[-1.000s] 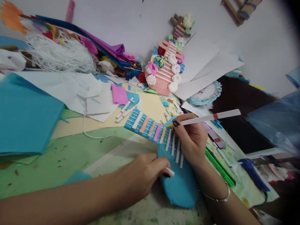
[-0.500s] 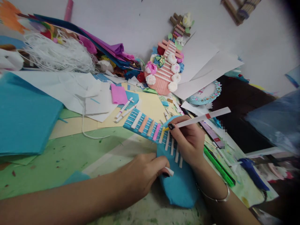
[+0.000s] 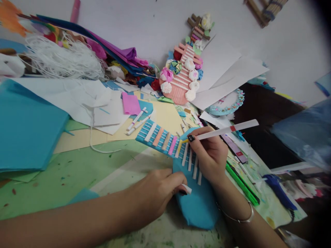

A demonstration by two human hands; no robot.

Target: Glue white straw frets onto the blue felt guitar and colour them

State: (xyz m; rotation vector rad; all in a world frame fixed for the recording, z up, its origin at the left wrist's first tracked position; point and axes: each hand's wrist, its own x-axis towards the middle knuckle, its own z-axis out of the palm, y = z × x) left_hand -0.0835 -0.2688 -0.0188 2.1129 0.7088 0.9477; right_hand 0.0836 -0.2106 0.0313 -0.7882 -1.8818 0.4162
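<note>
A white felt-tip marker (image 3: pixel 219 132) with a yellow tip is pinched in my right hand (image 3: pixel 213 156). Its tip touches the partly yellow paper strip (image 3: pixel 178 148) on a blue guitar-shaped craft (image 3: pixel 198 210). White strings run along the craft's neck, crossed by white, orange, tan and pink strips. My left hand (image 3: pixel 160 187) is closed at the craft's left edge, with a small white marker cap (image 3: pixel 188 188) sticking out between its fingers. The fingers' undersides are hidden.
A pink flower-covered guitar craft (image 3: pixel 179 82) leans on the wall. White cord (image 3: pixel 67 58) lies heaped at back left, above stacked blue paper (image 3: pixel 26 131). Loose white markers (image 3: pixel 137 122) lie beyond the neck. A green cutter (image 3: pixel 243 184) and blue glue gun (image 3: pixel 280 193) lie right.
My right hand and the marker have shifted slightly to the right, the tip staying at the yellow strip. My left hand and the blue craft have not visibly moved.
</note>
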